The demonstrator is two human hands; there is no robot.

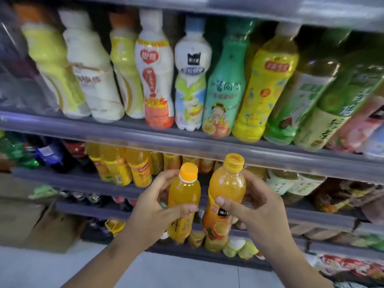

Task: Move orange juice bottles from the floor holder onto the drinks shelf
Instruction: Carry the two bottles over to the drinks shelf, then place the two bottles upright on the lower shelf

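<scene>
While both hands are raised in front of the drinks shelf (187,151), I note one orange juice bottle in each. My left hand (154,206) grips the left bottle (184,201) around its middle, fingers (166,177) curled behind it and the thumb pressed across the front of the label. My right hand (256,206) grips the right bottle (225,196) likewise, thumb on the front and fingers wrapped round the far side. Both bottles stand nearly upright, side by side, close together but not touching, caps on. The cap of the right bottle sits higher, level with the front rail of the shelf; the left cap sits just below it. Behind the held bottles, a row of orange juice bottles (124,165) already stands on that shelf, to the left of centre. The upper shelf (104,126) carries milky, yellow and green drink bottles in a row. Lower shelves hold further drinks, blurred. Cardboard boxes (31,221) stand on the floor at lower left. No floor holder is identifiable from this view.
</scene>
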